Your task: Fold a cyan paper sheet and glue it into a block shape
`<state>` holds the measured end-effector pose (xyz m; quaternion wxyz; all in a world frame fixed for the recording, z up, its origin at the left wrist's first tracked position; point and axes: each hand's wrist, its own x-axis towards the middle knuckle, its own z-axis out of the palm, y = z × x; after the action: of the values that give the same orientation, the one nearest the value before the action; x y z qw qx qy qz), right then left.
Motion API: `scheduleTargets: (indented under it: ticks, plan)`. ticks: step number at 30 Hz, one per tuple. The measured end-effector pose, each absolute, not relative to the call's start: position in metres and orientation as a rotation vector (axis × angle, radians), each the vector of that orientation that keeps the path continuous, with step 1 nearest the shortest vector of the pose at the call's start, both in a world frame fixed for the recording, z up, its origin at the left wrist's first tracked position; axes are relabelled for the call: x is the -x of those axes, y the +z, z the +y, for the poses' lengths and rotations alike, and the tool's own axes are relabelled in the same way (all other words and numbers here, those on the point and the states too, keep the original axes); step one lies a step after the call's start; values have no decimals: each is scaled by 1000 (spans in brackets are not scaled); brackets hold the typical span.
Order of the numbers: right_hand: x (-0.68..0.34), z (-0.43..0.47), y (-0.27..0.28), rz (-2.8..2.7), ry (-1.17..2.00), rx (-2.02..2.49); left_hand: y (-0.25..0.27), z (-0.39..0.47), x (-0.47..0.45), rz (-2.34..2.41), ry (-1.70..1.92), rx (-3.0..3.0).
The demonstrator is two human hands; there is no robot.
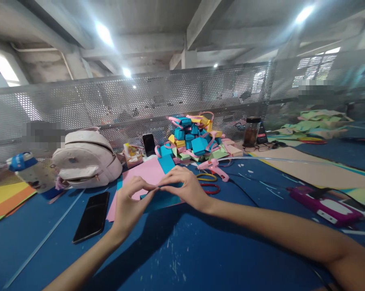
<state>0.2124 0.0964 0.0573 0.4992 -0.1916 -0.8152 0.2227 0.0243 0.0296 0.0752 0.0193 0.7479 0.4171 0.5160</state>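
Both hands meet at a piece of blue paper [162, 201] just above the blue tabletop. My left hand [134, 200] pinches its upper edge between thumb and fingers. From the other side my right hand [185, 188] pinches the same edge, fingertips almost touching the left ones. Part of the paper is hidden behind the fingers. Beneath and behind lie pink paper sheets [146, 171]. Beyond the right hand are scissors with red and yellow handles [211, 188] and a pink hot glue gun [214, 167].
A heap of small blue and yellow paper boxes [197, 141] stands at the back. Left are a black phone [92, 217], a white backpack [87, 159] and a bottle [33, 173]. A purple power strip [325, 205], a jar [251, 132] and beige sheets [316, 163] lie right.
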Motion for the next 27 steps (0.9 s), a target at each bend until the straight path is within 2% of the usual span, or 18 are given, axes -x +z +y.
scheduleTargets:
  ticks: [7,27]
  plan:
    - [-214,104,62,-1942,726,518,84,29,-19,1336,1638,-2214]
    - [-270,121,55,-1922,967,767,87,50,5,1493,1639,-1723]
